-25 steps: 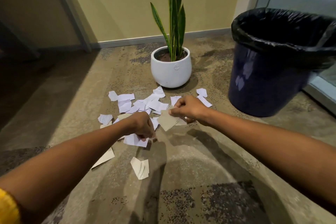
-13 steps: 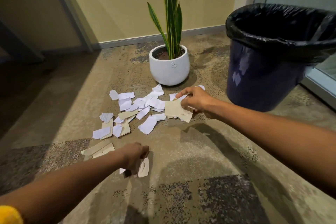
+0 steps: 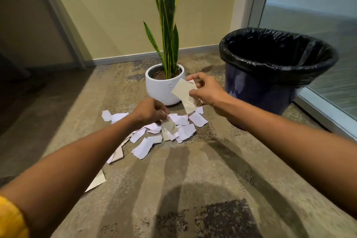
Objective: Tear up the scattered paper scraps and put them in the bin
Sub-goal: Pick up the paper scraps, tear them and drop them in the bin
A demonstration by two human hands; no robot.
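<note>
**Scraps in both hands, bin off to the right**

Nearest, loose paper scraps (image 3: 144,148) litter the floor (image 3: 173,189). At 11 o'clock the left hand (image 3: 147,111) pinches a brown piece (image 3: 170,126) over the pile; half a second ago it was low by the near scraps. At 1 o'clock the right hand (image 3: 205,91), now lifted, pinches a stack of scraps (image 3: 183,91), long axis slanting. The bin (image 3: 278,63) stands at 2 o'clock, nearer the right hand

scraps (image 3: 185,131) on floor (image 3: 193,189) before pot (image 3: 164,87), bin (image 3: 270,75) right
</note>
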